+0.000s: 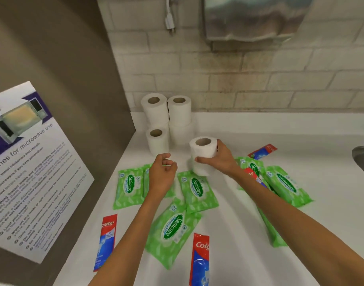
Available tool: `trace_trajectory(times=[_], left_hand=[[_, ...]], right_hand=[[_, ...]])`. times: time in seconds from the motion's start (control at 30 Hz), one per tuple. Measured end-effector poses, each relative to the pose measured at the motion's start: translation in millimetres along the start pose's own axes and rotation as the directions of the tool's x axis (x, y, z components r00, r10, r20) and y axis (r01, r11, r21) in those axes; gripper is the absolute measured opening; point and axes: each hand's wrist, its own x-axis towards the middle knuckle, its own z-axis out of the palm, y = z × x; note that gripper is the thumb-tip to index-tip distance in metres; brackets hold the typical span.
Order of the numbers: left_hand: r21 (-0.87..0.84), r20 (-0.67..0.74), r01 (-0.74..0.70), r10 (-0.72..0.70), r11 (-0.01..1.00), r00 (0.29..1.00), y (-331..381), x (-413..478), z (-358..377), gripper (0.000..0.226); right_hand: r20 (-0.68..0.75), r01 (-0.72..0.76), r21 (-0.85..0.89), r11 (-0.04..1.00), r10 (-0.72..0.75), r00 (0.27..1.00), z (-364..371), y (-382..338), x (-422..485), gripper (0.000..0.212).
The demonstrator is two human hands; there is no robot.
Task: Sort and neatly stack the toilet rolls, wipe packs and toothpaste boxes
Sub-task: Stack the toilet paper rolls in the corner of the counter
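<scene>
Through the head camera I see the right hand (220, 159) curled around an upright toilet roll (203, 150), just in front of the stacked rolls (179, 114) in the back corner of the white counter (228, 234). The left hand (162, 172) hangs loosely curled, holding nothing, over the green wipe packs (197, 190) strewn beneath both forearms. Toothpaste boxes (107, 240) lie scattered among them, one partly under the right forearm. A microwave poster (28, 162) hangs on the left, and a sink rim (362, 157) shows on the right.

Free: white table (280, 129) bare along the back, from the stacked white toilet rolls (166, 112) in the left corner to the steel sink rim (362, 155). Left blocked by grey-brown side panel (78, 79). Middle and front cluttered with green plastic wipe packs (197, 190) and red-blue toothpaste boxes (106, 240).
</scene>
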Motion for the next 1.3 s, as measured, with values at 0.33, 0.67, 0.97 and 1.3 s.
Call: trace_trajectory(times=[0.33,0.67,0.97,1.3], left_hand=[[0.008,-0.071,0.053,-0.052,0.999,0.996,-25,47,-11,0.031],[-0.002,-0.095,0.092,-0.092,0.996,0.991,-40,76,-13,0.031],[0.007,-0.086,0.107,-0.106,0.994,0.991,-48,80,-10,0.032],[0.015,-0.12,0.138,-0.135,0.99,0.984,-53,79,-17,0.031]], right_hand=[[-0.063,-0.029,-0.097,0.995,0.023,0.998,72,9,88,0.087],[-0.151,-0.062,-0.079,0.995,0.049,0.987,117,33,125,0.094],[-0.196,-0.026,-0.01,1.0,0.024,0.98,128,39,124,0.096],[-0.177,-0.057,0.019,0.998,0.06,0.982,130,37,116,0.104]])
